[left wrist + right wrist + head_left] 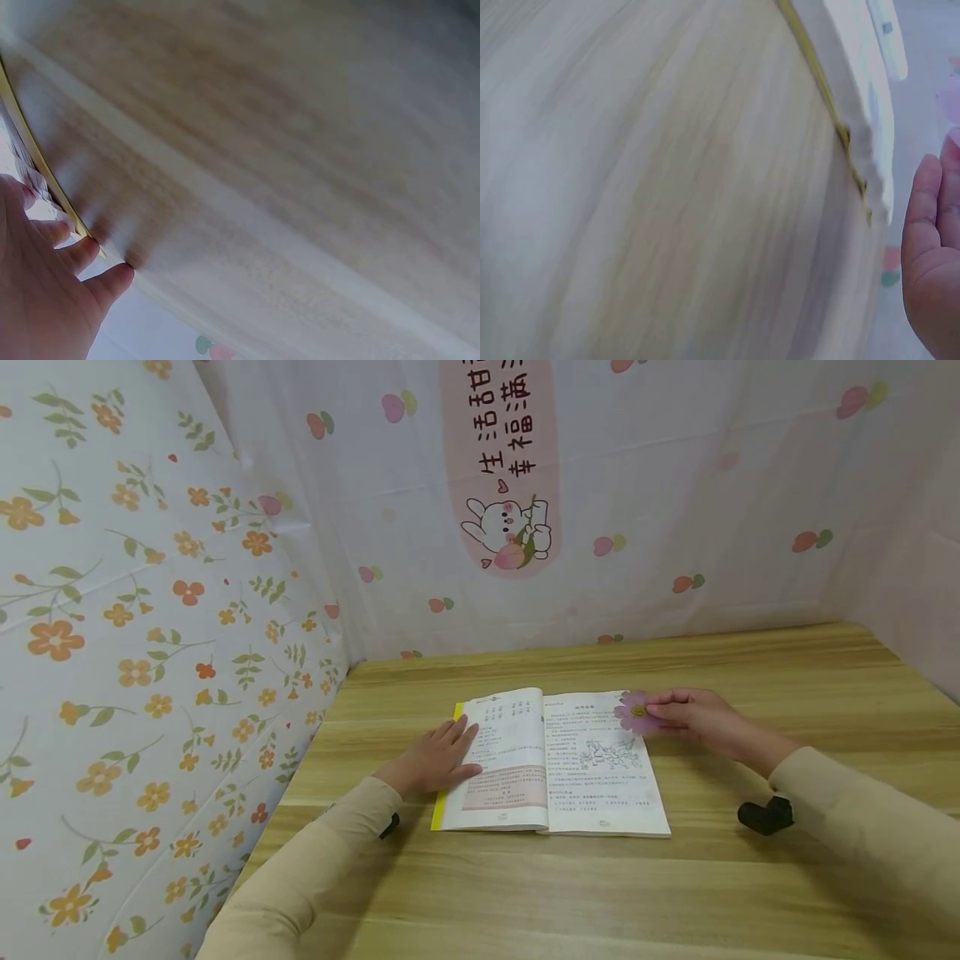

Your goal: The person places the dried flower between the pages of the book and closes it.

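An open book [517,739] with printed text lies on the wooden table, a yellow cover edge showing along its left side. My left hand [438,760] rests on the left page near its outer edge, fingers spread. In the left wrist view that hand [45,292] reaches over the yellow-edged side of the book. Over the outer upper part of the right page, my right hand [701,720] pinches a pink-purple flower [636,713] with a yellow centre by its right side. The right wrist view catches only part of this hand [934,247] and a bit of the flower [951,97].
The wooden table [570,893] extends around the book. Behind it hangs a white cloth [645,485] with a rabbit print and lettering, and a flower-patterned cloth [150,693] hangs at the left. A black piece [765,816] sits under the right wrist.
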